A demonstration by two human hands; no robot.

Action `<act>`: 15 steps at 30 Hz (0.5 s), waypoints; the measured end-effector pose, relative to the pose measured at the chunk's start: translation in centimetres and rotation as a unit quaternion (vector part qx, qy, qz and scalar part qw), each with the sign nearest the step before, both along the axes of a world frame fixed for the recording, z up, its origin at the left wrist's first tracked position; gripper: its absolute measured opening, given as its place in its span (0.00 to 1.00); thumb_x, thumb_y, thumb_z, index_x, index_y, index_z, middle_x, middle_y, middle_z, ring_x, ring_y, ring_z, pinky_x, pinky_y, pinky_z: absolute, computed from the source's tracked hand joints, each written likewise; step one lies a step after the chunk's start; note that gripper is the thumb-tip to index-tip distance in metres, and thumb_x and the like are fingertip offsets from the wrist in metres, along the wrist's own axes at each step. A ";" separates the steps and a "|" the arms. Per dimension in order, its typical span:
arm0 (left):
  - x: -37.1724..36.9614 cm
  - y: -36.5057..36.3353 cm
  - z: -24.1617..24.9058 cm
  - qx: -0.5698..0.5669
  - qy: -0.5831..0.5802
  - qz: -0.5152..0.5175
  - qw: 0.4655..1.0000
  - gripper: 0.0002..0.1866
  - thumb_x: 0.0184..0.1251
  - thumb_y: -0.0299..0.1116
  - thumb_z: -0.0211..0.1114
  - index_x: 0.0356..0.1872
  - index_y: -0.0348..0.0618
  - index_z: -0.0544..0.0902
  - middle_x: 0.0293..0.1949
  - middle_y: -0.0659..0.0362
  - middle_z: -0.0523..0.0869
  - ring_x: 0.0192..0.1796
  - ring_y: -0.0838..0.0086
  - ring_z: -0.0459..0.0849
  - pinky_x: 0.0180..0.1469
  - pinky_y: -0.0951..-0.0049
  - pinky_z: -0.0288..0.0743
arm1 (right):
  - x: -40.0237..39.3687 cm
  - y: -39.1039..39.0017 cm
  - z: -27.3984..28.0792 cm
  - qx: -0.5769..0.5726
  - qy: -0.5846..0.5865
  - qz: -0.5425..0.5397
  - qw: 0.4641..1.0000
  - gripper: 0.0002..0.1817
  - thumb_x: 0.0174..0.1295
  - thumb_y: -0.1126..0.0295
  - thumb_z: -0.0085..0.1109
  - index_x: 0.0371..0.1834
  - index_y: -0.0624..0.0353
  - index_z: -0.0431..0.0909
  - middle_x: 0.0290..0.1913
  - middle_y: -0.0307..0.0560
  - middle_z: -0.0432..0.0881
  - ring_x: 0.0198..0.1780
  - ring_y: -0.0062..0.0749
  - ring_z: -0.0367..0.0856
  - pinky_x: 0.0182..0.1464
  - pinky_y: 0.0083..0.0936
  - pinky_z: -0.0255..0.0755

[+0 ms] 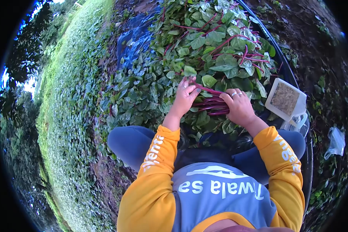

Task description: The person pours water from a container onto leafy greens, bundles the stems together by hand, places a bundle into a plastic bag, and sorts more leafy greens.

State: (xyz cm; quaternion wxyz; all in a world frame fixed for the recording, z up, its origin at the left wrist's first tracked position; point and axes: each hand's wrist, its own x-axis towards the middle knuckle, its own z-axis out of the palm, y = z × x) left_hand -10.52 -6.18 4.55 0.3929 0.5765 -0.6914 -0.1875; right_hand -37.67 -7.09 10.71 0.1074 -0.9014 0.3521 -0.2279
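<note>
Purple-red stems [212, 105] with green leaves lie bunched between my two hands. My right hand [240, 105], with rings on it, has its fingers wrapped over the right end of the bunch. At the upper left of the bunch, my left hand [186, 96] pinches the end of one stem, its fingertips beside a small light-green leaf [189, 71]. Under and beyond both hands spreads a large heap of leafy stems [216, 42], some with red stalks showing.
Blue plastic sheeting [137, 38] lies to the upper left. A white container [285, 99] with brown contents stands at the right, near a dark curved edge. Further right, a clear plastic bag [335, 142] rests on the ground. Green plants [77, 104] grow along the left.
</note>
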 end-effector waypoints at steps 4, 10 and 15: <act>-0.6 1.7 3.2 -0.018 -0.177 0.071 0.981 0.07 0.65 0.34 0.68 0.36 0.42 0.87 0.45 0.57 0.89 0.56 0.56 0.81 0.73 0.47 0.61 | 0.6 0.0 0.6 -0.022 0.030 0.006 0.999 0.29 0.45 0.72 0.72 0.55 0.52 0.75 0.51 0.48 0.78 0.54 0.49 0.78 0.56 0.43 0.72; 5.8 -2.8 3.2 -0.130 -0.449 0.416 0.780 0.21 0.64 0.35 0.70 0.57 0.42 0.82 0.53 0.45 0.84 0.56 0.51 0.83 0.66 0.46 0.66 | 0.8 0.5 1.6 -0.019 0.044 0.047 0.998 0.25 0.52 0.76 0.61 0.57 0.49 0.75 0.50 0.47 0.80 0.54 0.44 0.79 0.54 0.40 0.71; 2.3 -14.3 5.8 -0.099 -0.169 0.008 0.981 0.19 0.64 0.30 0.67 0.55 0.36 0.84 0.55 0.44 0.86 0.58 0.49 0.83 0.62 0.58 0.76 | 0.3 -0.4 1.5 0.012 0.094 0.022 0.995 0.32 0.52 0.73 0.62 0.65 0.48 0.74 0.51 0.46 0.80 0.55 0.42 0.79 0.56 0.38 0.71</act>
